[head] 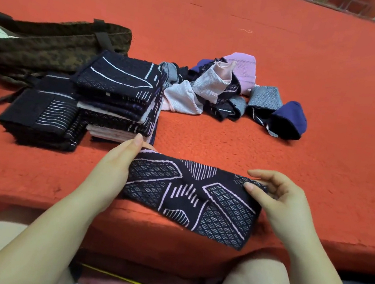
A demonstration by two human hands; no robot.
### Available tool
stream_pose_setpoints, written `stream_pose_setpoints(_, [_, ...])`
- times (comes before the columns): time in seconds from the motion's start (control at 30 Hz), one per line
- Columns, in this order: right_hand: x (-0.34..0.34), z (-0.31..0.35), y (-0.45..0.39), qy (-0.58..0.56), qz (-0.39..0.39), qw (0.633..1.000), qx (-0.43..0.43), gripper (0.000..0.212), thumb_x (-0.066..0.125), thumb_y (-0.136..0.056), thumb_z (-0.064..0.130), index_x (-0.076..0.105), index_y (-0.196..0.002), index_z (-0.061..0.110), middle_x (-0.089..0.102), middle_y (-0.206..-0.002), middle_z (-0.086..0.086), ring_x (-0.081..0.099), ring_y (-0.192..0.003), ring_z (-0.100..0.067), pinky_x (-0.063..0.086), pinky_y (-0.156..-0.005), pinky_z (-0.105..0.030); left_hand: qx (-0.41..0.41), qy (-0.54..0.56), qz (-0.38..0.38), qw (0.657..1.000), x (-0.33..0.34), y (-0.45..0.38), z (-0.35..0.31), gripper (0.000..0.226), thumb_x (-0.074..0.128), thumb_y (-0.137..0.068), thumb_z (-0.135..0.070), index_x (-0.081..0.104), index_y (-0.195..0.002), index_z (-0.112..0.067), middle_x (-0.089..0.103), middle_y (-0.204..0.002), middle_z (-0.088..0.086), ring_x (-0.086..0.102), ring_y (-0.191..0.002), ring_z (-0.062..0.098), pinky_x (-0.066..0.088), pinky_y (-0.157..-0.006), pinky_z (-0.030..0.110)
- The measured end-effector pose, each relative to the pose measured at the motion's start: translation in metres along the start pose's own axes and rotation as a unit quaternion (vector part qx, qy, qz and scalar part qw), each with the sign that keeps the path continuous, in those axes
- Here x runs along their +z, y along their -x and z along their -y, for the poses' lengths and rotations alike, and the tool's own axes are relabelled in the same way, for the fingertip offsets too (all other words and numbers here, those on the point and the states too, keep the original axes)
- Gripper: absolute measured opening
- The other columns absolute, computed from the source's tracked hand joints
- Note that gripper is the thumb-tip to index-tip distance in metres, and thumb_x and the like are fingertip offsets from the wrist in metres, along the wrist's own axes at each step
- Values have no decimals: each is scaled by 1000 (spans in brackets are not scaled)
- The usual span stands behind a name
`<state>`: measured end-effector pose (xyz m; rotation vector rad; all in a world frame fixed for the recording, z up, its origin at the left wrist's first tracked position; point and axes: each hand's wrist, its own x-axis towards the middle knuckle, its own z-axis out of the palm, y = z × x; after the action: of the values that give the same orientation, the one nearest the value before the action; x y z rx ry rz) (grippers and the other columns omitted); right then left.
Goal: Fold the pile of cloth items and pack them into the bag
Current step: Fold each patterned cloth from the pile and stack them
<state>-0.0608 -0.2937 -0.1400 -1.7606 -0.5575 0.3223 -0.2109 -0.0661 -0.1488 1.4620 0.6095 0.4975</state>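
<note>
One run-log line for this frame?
stage: folding | left hand and right hand: hold patterned cloth ends | two stacks folded | loose pile left | bag unpacked

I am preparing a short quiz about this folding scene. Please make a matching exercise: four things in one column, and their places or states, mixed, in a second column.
Things:
1. patterned cloth
2. camouflage bag
3. tall folded stack
4. unfolded pile

Places or states:
A. lies loose and crumpled to the right of the stacks
B. held at both ends by left hand and right hand
C. lies flat at the far left
D. neatly piled, just behind the left hand

Pairs: 1-B, 2-C, 3-D, 4-A
</note>
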Motion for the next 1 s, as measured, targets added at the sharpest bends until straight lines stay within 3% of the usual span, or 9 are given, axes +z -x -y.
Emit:
stream_pose_setpoints(0.1, [2, 4, 1, -1, -18, 999, -32, 18, 64, -85, 2, 68, -88, 19, 73, -75, 7, 64, -71, -2, 49, -68, -12, -40, 44, 67, 996, -7, -6, -7, 22, 56, -77, -28, 75, -74, -18, 74, -89, 7, 65, -90, 24, 49, -82, 33])
stream_pose_setpoints(0.23, [3, 18, 5, 12, -37, 996, -80, 19, 60, -88, 3, 68, -86, 20, 70, -71, 16, 60, -66, 6, 45, -65, -7, -13, -36, 184, 982, -16, -5, -17, 49, 42, -50, -6, 75, -85, -16, 73, -102, 7, 66, -102, 22, 44, -92, 41])
stream_pose_setpoints(0.3, [4, 26, 6, 8, -43, 994, -102, 20, 59, -88, 2, 67, -86, 19, 68, -68, 19, 59, -64, 8, 43, -64, -6, -17, -108, 241, 964, -18, -5, -30, 50, 47, -52, -11, 74, -92, -23, 73, -101, 3, 65, -99, 21, 43, -92, 41])
stream_pose_setpoints(0.37, [7, 35, 7, -5, -47, 992, -120, 20, 59, -88, 0, 67, -87, 18, 64, -62, 20, 56, -60, 8, 42, -61, -5, 13, -198, 271, 942, -14, -7, -43, 43, 57, -55, -32, 73, -95, -29, 73, -99, -5, 66, -96, 19, 46, -90, 36])
stream_pose_setpoints(0.47, [13, 48, 6, -34, -45, 988, -141, 19, 59, -87, 2, 66, -88, 19, 60, -58, 19, 53, -58, 5, 41, -60, -7, 98, -334, 227, 910, 6, -11, -57, 45, 67, -63, -65, 70, -97, -35, 70, -95, -19, 64, -91, -3, 47, -90, 25])
stream_pose_setpoints(0.63, [27, 58, 6, -30, -61, 982, -176, 16, 60, -87, 3, 66, -88, 18, 62, -63, 21, 54, -60, 6, 41, -62, -7, 195, -380, 231, 874, 41, -10, -68, 18, 62, -83, -49, 65, -85, -32, 67, -80, -14, 61, -79, 3, 50, -77, 33])
stream_pose_setpoints(0.8, [12, 49, 1, 25, -205, 959, -193, 11, 56, -89, 21, 64, -88, 30, 66, -80, 24, 58, -72, 7, 41, -71, -8, 200, -352, 207, 891, 30, -16, -60, 20, 66, -78, -48, 63, -72, -29, 63, -68, -12, 57, -65, 5, 46, -67, 29])
stream_pose_setpoints(0.93, [-2, 40, -4, 84, -232, 951, -185, 13, 54, -92, 21, 62, -93, 31, 63, -78, 31, 56, -71, 9, 39, -69, -6, 154, -351, 198, 902, 9, -17, -48, 28, 63, -70, -56, 62, -65, -28, 56, -55, -17, 46, -52, 0, 34, -54, 18])
stream_pose_setpoints(1.0, [-5, 36, -4, 119, -233, 949, -178, 12, 52, -90, 27, 61, -93, 34, 62, -81, 35, 57, -75, 10, 38, -70, -5, 126, -299, 192, 926, 0, -15, -45, 37, 66, -68, -57, 63, -64, -21, 54, -51, -11, 44, -51, 1, 33, -52, 19])
